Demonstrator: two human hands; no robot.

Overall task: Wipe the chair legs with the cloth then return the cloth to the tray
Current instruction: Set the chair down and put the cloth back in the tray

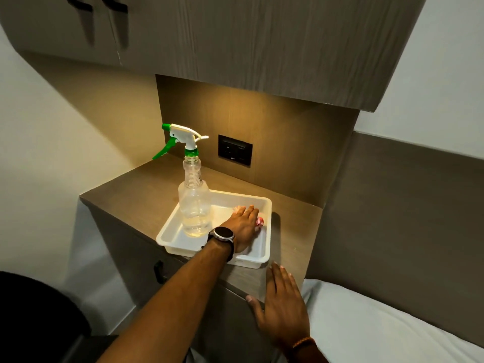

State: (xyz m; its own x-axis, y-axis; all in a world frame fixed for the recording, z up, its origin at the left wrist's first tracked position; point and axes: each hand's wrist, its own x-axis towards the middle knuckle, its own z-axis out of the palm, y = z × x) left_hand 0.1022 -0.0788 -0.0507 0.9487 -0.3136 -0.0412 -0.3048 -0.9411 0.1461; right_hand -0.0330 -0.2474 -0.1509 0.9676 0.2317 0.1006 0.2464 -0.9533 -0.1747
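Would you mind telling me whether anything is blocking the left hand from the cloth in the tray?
Nothing visible does. The left hand already lies on the cloth inside the tray; the spray bottle stands to its left, clear of it.

My left hand point(242, 226) covers most of the cloth point(260, 221); only bits peek past my fingertips, so I can't tell whether I'm gripping it.
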